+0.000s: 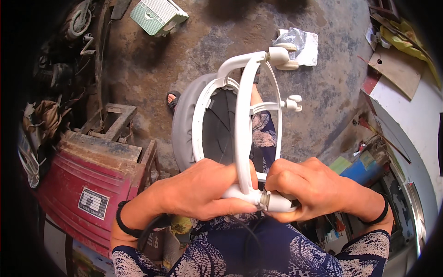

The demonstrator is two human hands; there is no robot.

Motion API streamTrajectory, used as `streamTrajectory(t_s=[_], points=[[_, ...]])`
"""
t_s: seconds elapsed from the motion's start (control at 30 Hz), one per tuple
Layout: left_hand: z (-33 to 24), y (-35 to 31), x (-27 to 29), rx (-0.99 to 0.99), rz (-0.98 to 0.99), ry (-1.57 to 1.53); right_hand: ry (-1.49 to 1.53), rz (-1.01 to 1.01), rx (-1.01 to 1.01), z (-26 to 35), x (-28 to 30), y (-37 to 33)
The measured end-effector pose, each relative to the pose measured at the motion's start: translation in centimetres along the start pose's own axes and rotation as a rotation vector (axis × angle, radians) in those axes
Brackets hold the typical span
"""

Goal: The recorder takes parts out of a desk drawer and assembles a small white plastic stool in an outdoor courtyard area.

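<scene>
A low rolling stool lies tipped in front of me, its white frame [243,124] turned toward me. Behind the frame shows the round grey padded seat [182,124] with a black underside [219,127]. My left hand [203,187] is closed round the near end of a white leg. At that same corner my right hand [307,187] grips a white caster [279,202], mostly covered by the fingers. A metal collar [265,200] shows between the leg and this caster. Two more casters show: a twin-wheel caster [287,56] at the far corner and another caster [294,103] at the right.
On the floor ahead stand a pale green and white woven-pattern box [157,17] and a white carton [308,48] with a clear plastic bag [294,38]. A red metal machine [87,177] is at my left. Along the right runs a white surface [404,106] with a board [397,69].
</scene>
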State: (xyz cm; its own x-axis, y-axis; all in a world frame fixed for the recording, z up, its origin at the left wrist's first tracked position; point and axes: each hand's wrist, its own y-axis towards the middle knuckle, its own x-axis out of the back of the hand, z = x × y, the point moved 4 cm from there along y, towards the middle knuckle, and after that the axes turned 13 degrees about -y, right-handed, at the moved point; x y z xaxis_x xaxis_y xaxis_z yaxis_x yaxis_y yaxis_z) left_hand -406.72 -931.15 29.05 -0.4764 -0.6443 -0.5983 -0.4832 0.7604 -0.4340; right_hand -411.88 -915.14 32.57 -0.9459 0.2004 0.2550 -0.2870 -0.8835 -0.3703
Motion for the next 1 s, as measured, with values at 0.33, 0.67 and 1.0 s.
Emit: streamTrajectory(t_s=[0.33,0.67,1.0], points=[[-0.5,-0.4,-0.9,-0.018,0.037,0.135,0.292,-0.046,-0.185,0.8,-1.2,-0.6],[-1.6,-0.2,-1.0,0.027,0.03,0.462,0.664,0.086,-0.491,-0.4,-3.2,-1.4],[-2.1,-0.9,0.7,-0.19,-0.263,0.395,1.241,0.062,-0.573,-2.5,-0.9,-1.8]])
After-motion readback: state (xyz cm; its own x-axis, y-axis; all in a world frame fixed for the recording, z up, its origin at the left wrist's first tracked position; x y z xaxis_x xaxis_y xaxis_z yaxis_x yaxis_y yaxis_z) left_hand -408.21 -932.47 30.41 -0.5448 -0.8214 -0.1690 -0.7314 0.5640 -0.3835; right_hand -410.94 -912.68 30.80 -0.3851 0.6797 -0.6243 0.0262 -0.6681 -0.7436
